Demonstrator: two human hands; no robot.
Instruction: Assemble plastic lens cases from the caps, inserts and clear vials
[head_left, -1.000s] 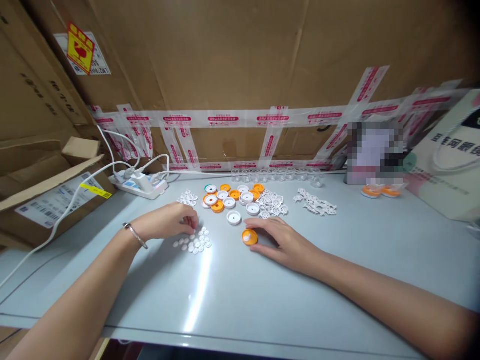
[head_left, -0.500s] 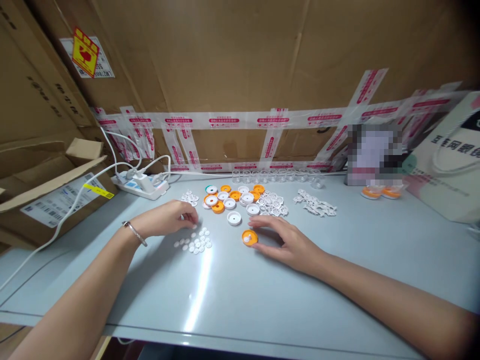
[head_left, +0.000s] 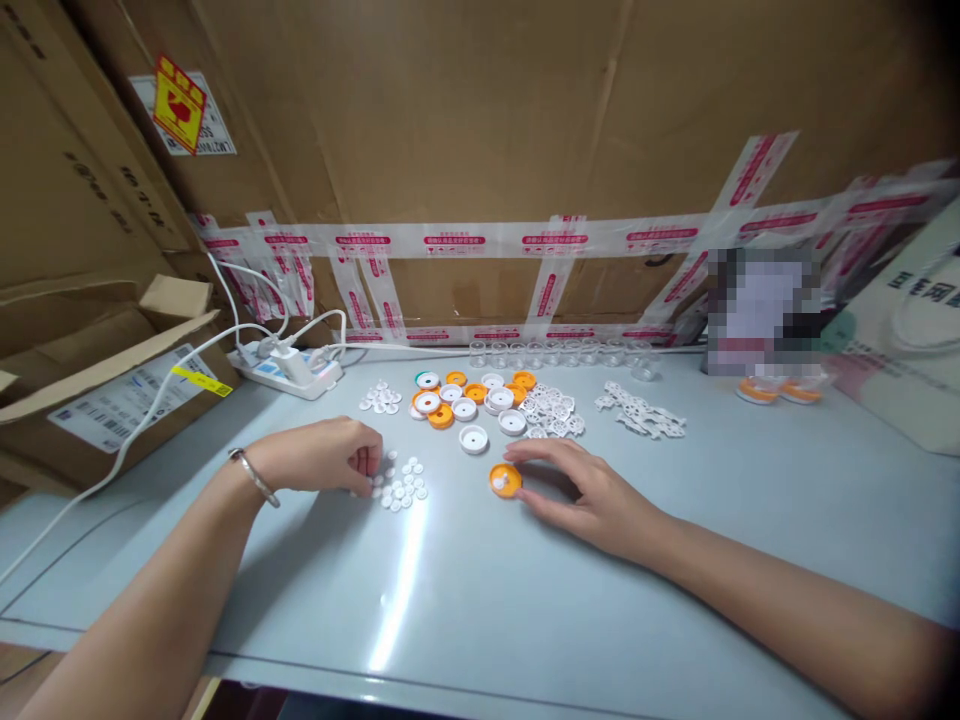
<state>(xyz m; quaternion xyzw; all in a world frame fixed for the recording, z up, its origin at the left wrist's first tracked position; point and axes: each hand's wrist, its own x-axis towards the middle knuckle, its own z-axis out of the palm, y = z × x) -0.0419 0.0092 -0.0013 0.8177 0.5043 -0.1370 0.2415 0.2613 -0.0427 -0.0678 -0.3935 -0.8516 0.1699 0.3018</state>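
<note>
My left hand (head_left: 326,458) is at the left side of a scatter of small white discs (head_left: 403,490), its thumb and fingers pinched together at the tabletop. Whatever may be between the fingertips is hidden. My right hand (head_left: 592,490) holds an orange round cap (head_left: 496,483) at its right rim between thumb and fingers, and the cap lies on the table. Inside the cap sits a small white piece (head_left: 503,482). Just behind it lies a white round cap (head_left: 473,440), apart from the hand.
Behind the hands are a cluster of orange and white caps (head_left: 465,408), lacy white pieces (head_left: 553,408), flat white strips (head_left: 641,412) and a row of clear cups (head_left: 555,355). A power strip (head_left: 289,370) and open carton (head_left: 127,390) stand left; a paper bag (head_left: 900,340) stands right.
My left hand has shifted toward me and slightly left, from the far edge of the discs to their left side. My right hand keeps its grip on the orange cap.
</note>
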